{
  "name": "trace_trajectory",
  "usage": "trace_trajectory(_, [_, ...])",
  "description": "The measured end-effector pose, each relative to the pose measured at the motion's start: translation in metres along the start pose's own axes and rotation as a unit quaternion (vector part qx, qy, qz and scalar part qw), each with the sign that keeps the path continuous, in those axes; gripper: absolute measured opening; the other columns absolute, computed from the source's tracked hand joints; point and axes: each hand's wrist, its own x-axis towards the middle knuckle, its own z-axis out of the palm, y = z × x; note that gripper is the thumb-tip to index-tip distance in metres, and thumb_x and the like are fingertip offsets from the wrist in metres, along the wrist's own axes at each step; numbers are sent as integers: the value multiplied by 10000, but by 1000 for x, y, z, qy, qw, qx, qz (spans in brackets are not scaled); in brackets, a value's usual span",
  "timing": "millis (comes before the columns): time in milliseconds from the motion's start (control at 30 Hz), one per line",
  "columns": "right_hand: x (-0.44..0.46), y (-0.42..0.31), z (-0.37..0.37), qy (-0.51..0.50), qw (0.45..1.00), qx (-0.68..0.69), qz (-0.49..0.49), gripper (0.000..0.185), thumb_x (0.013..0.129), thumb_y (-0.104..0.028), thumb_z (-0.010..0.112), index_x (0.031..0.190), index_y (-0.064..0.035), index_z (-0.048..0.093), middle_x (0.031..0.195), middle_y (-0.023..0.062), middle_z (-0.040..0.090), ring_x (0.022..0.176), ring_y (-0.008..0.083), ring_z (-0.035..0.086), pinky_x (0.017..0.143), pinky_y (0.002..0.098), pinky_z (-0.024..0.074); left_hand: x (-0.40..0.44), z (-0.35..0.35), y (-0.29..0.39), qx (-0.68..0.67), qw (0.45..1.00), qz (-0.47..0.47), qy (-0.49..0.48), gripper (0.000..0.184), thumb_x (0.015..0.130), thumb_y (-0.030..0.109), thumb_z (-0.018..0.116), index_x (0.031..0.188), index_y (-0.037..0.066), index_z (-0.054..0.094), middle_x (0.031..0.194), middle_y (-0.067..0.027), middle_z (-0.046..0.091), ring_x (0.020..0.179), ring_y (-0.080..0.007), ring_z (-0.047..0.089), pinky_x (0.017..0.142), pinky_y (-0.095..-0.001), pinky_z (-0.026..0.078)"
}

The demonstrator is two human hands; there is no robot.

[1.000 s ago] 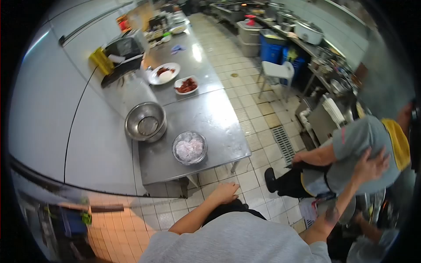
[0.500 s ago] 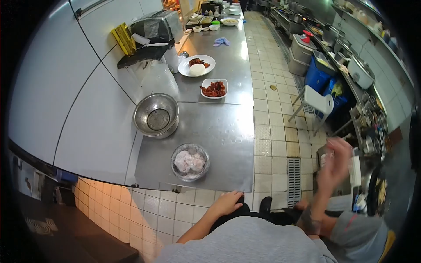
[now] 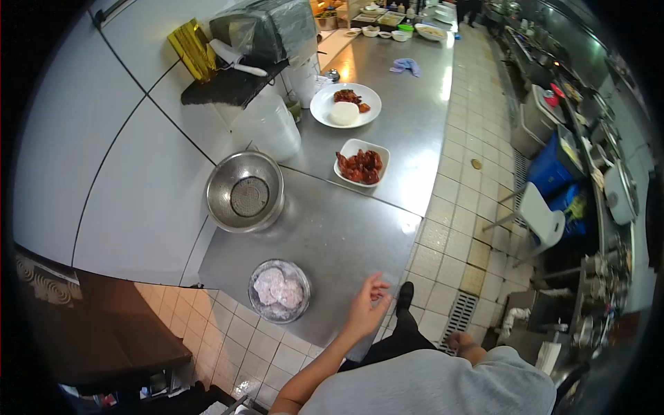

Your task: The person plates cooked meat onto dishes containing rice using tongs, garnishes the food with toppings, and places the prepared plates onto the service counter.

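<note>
My left hand (image 3: 368, 306) is over the front right edge of the steel table (image 3: 332, 235), palm up, its fingers loosely curled and apart with nothing in them. To its left stands a clear bowl (image 3: 280, 319) with white-dusted pinkish pieces (image 3: 278, 287) in it. Behind that bowl is a steel bowl (image 3: 277, 207) with a perforated round bottom. Farther back are a square white dish (image 3: 387, 155) of reddish-brown meat (image 3: 360, 166) and a round plate (image 3: 318, 104) with white rice (image 3: 344, 113) and dark red food. My right hand does not show.
Close on the right, a person's hand (image 3: 460, 340) and grey sleeve (image 3: 512, 363) show beside my torso. A white stool (image 3: 539, 214) and blue bins (image 3: 550, 166) stand across the tiled aisle. Wrapped equipment (image 3: 249, 34) and stacked clear containers (image 3: 273, 128) are at the back left.
My left hand has risen from near my lap to the table edge. My right hand has left the person's shoulder and gone out of view. The view has turned.
</note>
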Motion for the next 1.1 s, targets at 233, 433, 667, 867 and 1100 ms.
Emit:
trace_trajectory(233, [53, -95, -187, 17, 986, -140, -84, 254, 783, -252, 603, 946, -65, 655, 928, 159, 651, 892, 318, 610, 777, 383, 483, 147, 11, -16, -169, 950, -66, 253, 611, 876, 86, 496, 1376, 24, 150, 1070, -153, 570, 867, -168, 567, 757, -259, 455])
trace_trajectory(433, [116, -225, -417, 263, 906, 77, -324, 249, 820, -198, 591, 1022, -56, 621, 794, 112, 631, 737, 164, 595, 658, 288, 471, 254, 27, -27, -269, 889, -74, 362, 638, 882, 104, 449, 1397, 70, 74, 1007, -196, 584, 800, -215, 592, 709, -296, 479])
trace_trajectory(667, [71, -352, -543, 75, 877, 210, -426, 234, 852, -174, 565, 1041, -39, 600, 885, 47, 622, 773, 149, 577, 658, 271, 475, 295, 11, -43, -315, 868, -36, 382, 487, 886, 107, 383, 1339, 89, 204, 915, -153, 579, 672, -206, 600, 580, -303, 503])
trace_trajectory(867, [169, -355, -605, 89, 871, 101, -472, 230, 829, -117, 550, 1030, -16, 600, 875, 88, 636, 786, 181, 601, 704, 285, 482, 319, 24, -31, -229, 851, -59, 468, 318, 857, -3, 357, 1170, 49, 369, 913, -134, 583, 665, -205, 608, 574, -298, 518])
trace_trajectory(1100, [381, -51, -640, 172, 967, 73, -173, 278, 774, -201, 564, 980, -26, 633, 915, 183, 650, 884, 292, 630, 759, 370, 482, 391, 65, 41, -176, 904, -64, 385, 425, 867, -5, 299, 1287, 57, 326, 982, -129, 594, 694, -185, 616, 595, -285, 520])
